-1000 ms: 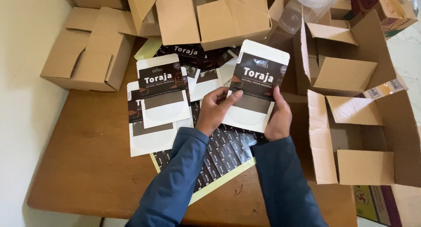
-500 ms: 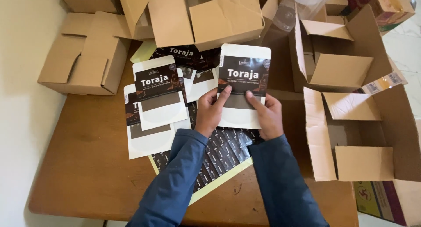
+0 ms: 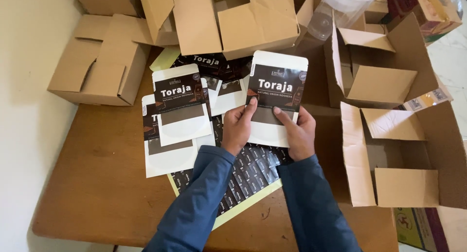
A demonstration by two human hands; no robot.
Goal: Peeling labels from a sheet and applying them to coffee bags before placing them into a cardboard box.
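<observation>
A white flat pouch with a dark label (image 3: 277, 84) is held upright over the wooden table (image 3: 97, 184) by both hands. My left hand (image 3: 238, 125) grips its lower left edge, thumb on the front. My right hand (image 3: 297, 132) holds the lower right, fingers pressed on the label's bottom strip. To the left, two similar labelled pouches (image 3: 181, 106) lie overlapped on the table. Under my forearms lies a sheet of small dark stickers (image 3: 248, 171) on yellow-green backing.
Open brown cardboard boxes ring the table: one at the left (image 3: 97, 67), several at the back (image 3: 233, 18), and two at the right (image 3: 384, 72) (image 3: 404, 159). More dark labels (image 3: 209, 62) lie behind the pouches. A clear plastic container (image 3: 335, 8) stands at the back right.
The held pouch has come from a tilt to upright and square to the camera. My right hand has slid from its right edge onto the lower front.
</observation>
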